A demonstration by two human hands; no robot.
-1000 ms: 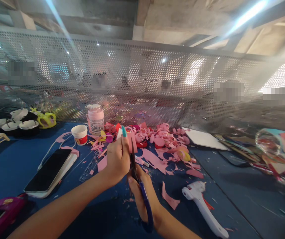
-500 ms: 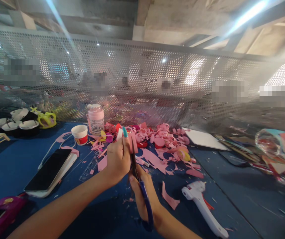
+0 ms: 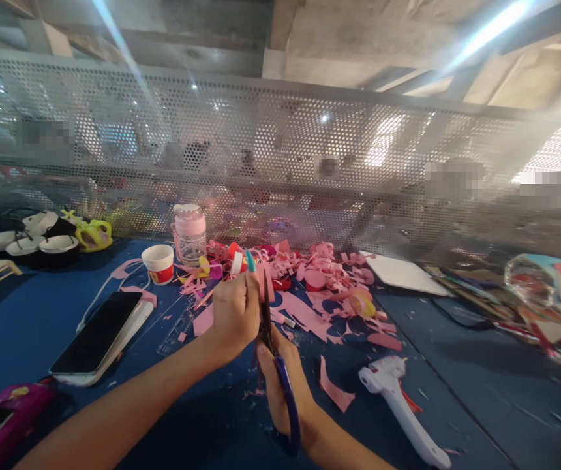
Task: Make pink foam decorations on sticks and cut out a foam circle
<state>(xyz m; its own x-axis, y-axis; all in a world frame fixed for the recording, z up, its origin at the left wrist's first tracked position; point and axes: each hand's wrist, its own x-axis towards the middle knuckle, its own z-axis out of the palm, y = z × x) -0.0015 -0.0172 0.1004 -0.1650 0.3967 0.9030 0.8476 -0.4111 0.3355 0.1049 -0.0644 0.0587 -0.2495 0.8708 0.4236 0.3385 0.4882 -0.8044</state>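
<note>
My left hand [image 3: 235,312] is closed, pinching a small pink sheet piece [image 3: 265,281] that looks like felt or foam. A turquoise nail or tip [image 3: 250,261] shows at the top of its thumb. In my right hand [image 3: 283,365] is a pair of scissors [image 3: 285,391] with dark blades and blue handles, the blades pointing up and away from me. Those blades lie against the pink piece, right beside my left fingers. Behind both hands spreads a heap of pink scraps [image 3: 304,307].
A white hot glue gun [image 3: 398,405] lies at right, near a curved pink strip [image 3: 333,385]. To the left are a phone [image 3: 97,333], a paper cup [image 3: 158,264] and a pink-lidded jar [image 3: 190,232]. A perforated metal screen [image 3: 280,130] stands across the back.
The view has shifted very slightly. Both hands keep the same grip, with the scissors and pink piece nearly where they were.
</note>
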